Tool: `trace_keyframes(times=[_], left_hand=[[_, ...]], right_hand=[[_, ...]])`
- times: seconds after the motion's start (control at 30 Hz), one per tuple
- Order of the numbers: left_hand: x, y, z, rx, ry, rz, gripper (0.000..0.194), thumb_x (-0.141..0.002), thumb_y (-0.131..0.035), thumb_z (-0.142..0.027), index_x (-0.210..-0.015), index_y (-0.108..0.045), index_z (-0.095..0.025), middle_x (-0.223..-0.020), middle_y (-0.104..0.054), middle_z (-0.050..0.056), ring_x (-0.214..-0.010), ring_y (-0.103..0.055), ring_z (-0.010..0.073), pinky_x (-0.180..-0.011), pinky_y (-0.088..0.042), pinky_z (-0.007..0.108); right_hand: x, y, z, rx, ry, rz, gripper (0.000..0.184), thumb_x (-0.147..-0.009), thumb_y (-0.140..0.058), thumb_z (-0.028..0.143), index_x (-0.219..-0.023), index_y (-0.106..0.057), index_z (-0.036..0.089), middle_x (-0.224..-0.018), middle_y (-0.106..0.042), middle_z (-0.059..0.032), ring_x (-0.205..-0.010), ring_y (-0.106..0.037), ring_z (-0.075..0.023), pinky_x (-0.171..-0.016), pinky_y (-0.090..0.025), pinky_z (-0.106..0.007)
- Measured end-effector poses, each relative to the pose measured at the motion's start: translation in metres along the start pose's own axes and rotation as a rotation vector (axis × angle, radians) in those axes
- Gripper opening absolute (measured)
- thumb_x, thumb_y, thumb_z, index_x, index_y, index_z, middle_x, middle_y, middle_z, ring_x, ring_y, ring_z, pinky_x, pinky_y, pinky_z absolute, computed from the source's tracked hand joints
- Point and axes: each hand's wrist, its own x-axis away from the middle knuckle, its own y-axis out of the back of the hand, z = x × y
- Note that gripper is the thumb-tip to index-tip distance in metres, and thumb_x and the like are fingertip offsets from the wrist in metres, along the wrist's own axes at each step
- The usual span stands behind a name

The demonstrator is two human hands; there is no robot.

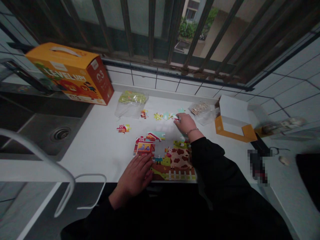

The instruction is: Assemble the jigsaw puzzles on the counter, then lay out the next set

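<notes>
Hands well apart: our left hand (135, 176) lies flat, fingers spread over the near left edge of the jigsaw (172, 163), seemingly to keep the joined pieces from sliding. Our right hand (185, 123), with a thin bracelet (191, 131) at the wrist, reaches beyond it, and its fingertips (179, 120) look closed on a small red-and-white piece (176, 117).

The jigsaw sits on the white counter (95, 160) directly before us, within reach of both hands. It shows a farm scene with a barn, a cow-hide patch and a white fence, and a bare gap remains in its middle. Farther out, a cluster of loose pieces (162, 116) lies just beside our right fingers, with two small clumps (123, 128) to the left, laid face up where they can be seen.

Toward the wall, two clear bags (131, 101) hold more pieces, set back from the work. An orange carton (70, 71) stands at the far left, an open box (233, 118) at the far right, and a sink (50, 133) lies left of the counter. Window bars (150, 30) run behind it all.
</notes>
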Motion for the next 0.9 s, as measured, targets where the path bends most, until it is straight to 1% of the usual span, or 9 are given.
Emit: trace_keyframes(times=[0.1, 0.23, 0.4, 0.53, 0.63, 0.73, 0.8, 0.9], left_hand=[[0.001, 0.0, -0.001, 0.011, 0.017, 0.01, 0.041, -0.104, -0.059, -0.029, -0.144, -0.068, -0.021, -0.161, -0.062, 0.013, -0.148, -0.059, 0.0329, -0.126, -0.048, 0.06], [0.002, 0.0, -0.001, 0.01, 0.007, 0.012, 0.043, -0.104, -0.059, -0.029, -0.145, -0.067, -0.02, -0.163, -0.06, 0.014, -0.148, -0.059, 0.034, -0.125, -0.048, 0.061], [0.001, 0.0, -0.001, 0.019, 0.021, 0.0, 0.042, -0.104, -0.059, -0.027, -0.144, -0.067, -0.022, -0.161, -0.062, 0.014, -0.148, -0.059, 0.0332, -0.125, -0.049, 0.06], [0.0, 0.001, -0.002, 0.011, 0.003, -0.022, 0.04, -0.104, -0.058, -0.028, -0.142, -0.068, -0.02, -0.159, -0.063, 0.014, -0.146, -0.06, 0.0335, -0.124, -0.049, 0.06], [0.0, 0.0, -0.002, 0.006, -0.007, -0.03, 0.04, -0.104, -0.059, -0.027, -0.142, -0.068, -0.02, -0.16, -0.063, 0.014, -0.147, -0.06, 0.0336, -0.124, -0.049, 0.06], [0.001, -0.001, -0.001, 0.013, -0.004, -0.022, 0.042, -0.103, -0.061, -0.027, -0.143, -0.067, -0.019, -0.161, -0.062, 0.015, -0.148, -0.059, 0.0345, -0.125, -0.048, 0.061], [0.002, -0.001, -0.001, 0.019, 0.003, -0.009, 0.043, -0.103, -0.061, -0.028, -0.145, -0.067, -0.018, -0.161, -0.061, 0.015, -0.149, -0.058, 0.0346, -0.126, -0.047, 0.062], [0.001, 0.0, -0.001, 0.032, 0.014, 0.022, 0.043, -0.104, -0.06, -0.028, -0.145, -0.067, -0.02, -0.162, -0.06, 0.015, -0.15, -0.057, 0.0339, -0.127, -0.046, 0.062]], right_hand=[[-0.006, -0.002, 0.002, 0.013, -0.01, 0.038, 0.033, -0.101, -0.071, 0.031, -0.13, -0.077, 0.015, -0.129, -0.076, -0.0174, -0.119, -0.066, -0.0302, -0.108, -0.049, -0.041], [-0.001, 0.0, -0.005, 0.015, -0.006, 0.045, 0.03, -0.1, -0.074, 0.031, -0.126, -0.078, 0.016, -0.124, -0.076, -0.016, -0.115, -0.068, -0.0293, -0.104, -0.05, -0.04], [0.017, 0.007, -0.011, 0.002, 0.04, 0.073, 0.032, -0.096, -0.08, 0.028, -0.127, -0.077, 0.018, -0.122, -0.078, -0.0131, -0.113, -0.069, -0.0272, -0.102, -0.05, -0.037], [0.042, 0.014, -0.004, -0.084, 0.158, 0.107, 0.034, -0.095, -0.084, 0.03, -0.127, -0.077, 0.02, -0.119, -0.08, -0.0093, -0.106, -0.07, -0.0247, -0.099, -0.051, -0.036], [0.059, 0.015, 0.006, -0.155, 0.253, 0.104, 0.031, -0.095, -0.083, 0.029, -0.125, -0.078, 0.021, -0.122, -0.079, -0.0088, -0.108, -0.069, -0.0242, -0.101, -0.05, -0.037], [0.069, 0.013, 0.023, -0.194, 0.296, 0.094, 0.028, -0.096, -0.083, 0.027, -0.123, -0.078, 0.021, -0.123, -0.079, -0.0094, -0.113, -0.069, -0.0251, -0.105, -0.049, -0.039], [0.069, 0.008, 0.04, -0.218, 0.327, 0.091, 0.029, -0.095, -0.083, 0.026, -0.123, -0.077, 0.02, -0.124, -0.078, -0.01, -0.116, -0.069, -0.0253, -0.107, -0.049, -0.039], [0.063, -0.001, 0.074, -0.246, 0.376, 0.082, 0.029, -0.098, -0.082, 0.029, -0.124, -0.076, 0.019, -0.126, -0.078, -0.0104, -0.118, -0.068, -0.0254, -0.108, -0.048, -0.039]])
